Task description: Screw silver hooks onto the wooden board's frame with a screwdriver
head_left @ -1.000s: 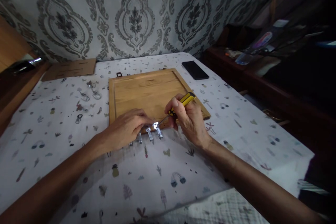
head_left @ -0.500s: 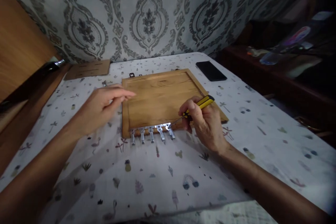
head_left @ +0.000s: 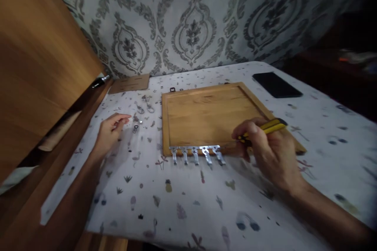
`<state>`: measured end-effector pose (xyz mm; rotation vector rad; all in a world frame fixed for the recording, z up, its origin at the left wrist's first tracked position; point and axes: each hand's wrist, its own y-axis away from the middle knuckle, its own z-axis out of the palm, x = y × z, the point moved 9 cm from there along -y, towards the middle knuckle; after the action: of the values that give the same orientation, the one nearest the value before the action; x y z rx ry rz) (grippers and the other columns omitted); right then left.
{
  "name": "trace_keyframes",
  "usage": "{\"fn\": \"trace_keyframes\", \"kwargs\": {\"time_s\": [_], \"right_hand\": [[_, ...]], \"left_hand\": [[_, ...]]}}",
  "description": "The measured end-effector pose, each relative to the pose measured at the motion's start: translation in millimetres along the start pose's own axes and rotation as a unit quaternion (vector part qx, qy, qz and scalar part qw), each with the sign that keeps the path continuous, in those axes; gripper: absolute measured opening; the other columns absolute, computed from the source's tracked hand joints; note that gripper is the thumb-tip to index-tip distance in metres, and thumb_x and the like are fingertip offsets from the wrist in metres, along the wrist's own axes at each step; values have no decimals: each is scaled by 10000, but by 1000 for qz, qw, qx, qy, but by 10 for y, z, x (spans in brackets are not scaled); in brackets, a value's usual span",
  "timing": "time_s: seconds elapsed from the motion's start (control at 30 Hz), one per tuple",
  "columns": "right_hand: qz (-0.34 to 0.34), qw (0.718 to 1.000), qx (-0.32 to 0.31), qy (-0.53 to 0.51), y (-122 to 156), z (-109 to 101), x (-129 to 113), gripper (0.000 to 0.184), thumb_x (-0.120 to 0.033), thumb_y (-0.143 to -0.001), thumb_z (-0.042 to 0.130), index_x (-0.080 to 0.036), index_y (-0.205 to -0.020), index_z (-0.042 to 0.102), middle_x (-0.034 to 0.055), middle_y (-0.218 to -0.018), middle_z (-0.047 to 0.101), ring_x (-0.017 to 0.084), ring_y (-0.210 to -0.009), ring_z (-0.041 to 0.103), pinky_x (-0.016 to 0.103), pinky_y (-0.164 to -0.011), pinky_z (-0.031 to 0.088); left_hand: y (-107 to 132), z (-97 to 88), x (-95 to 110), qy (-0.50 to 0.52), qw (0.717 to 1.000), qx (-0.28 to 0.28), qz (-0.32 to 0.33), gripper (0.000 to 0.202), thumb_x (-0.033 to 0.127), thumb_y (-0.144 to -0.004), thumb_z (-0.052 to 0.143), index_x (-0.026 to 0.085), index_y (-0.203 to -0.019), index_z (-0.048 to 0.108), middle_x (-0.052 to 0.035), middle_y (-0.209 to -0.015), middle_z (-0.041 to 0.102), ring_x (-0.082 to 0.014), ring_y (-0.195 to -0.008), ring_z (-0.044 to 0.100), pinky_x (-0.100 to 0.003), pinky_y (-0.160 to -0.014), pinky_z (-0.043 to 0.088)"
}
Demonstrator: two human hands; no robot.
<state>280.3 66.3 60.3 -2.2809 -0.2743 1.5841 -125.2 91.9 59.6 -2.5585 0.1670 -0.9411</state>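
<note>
A wooden board [head_left: 206, 115] with a raised rim lies on the patterned cloth. A metal rack of several hooks [head_left: 196, 153] sits along its near edge. My right hand [head_left: 268, 151] is closed around a yellow-and-black screwdriver [head_left: 272, 126], its tip close to the right end of the hook rack. My left hand [head_left: 110, 131] is far to the left of the board, fingers loosely curled and pinching toward small metal parts [head_left: 136, 125] scattered on the cloth. I cannot make out whether the fingers hold one.
A black phone [head_left: 277, 85] lies at the back right of the table. A brown cardboard piece [head_left: 131, 83] lies by the patterned wall. A wooden cabinet [head_left: 35, 74] stands at the left. More small hardware [head_left: 145, 106] lies left of the board.
My left hand left the hook rack and travelled left to the small parts on the cloth. The view swung left. My right hand kept the screwdriver by the rack's right end.
</note>
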Motion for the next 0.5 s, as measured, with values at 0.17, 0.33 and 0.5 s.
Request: {"fn": "trace_keyframes", "kwargs": {"time_s": [0.17, 0.33, 0.5], "right_hand": [[-57, 998, 7, 34, -19, -28, -82, 668, -779, -969, 477, -207, -662, 634, -6, -432, 551, 123, -303, 493, 273, -358, 421], [-17, 1000, 9, -9, 1, -16, -24, 658, -822, -917, 519, -216, -684, 621, -9, -416, 547, 141, -302, 503, 267, -315, 399], [-1, 1000, 7, -22, 0, -2, 13, 685, -840, -902, 520, -202, -680, 630, -14, -425, 534, 124, -294, 474, 262, -314, 386]], "left_hand": [[13, -20, -30, -22, 999, -38, 9, 329, 428, -926, 570, 195, -974, 797, -73, -961, 778, -222, -884, 700, -294, -733, 535], [160, 217, 284, 16, 989, -141, 46, 300, 419, -982, 595, 202, -1047, 791, -75, -1004, 766, -217, -918, 701, -296, -772, 536], [485, 655, 907, -6, 958, -246, 148, 401, 490, -1010, 634, 220, -1304, 671, -93, -1207, 710, -258, -1093, 669, -381, -934, 552]]}}
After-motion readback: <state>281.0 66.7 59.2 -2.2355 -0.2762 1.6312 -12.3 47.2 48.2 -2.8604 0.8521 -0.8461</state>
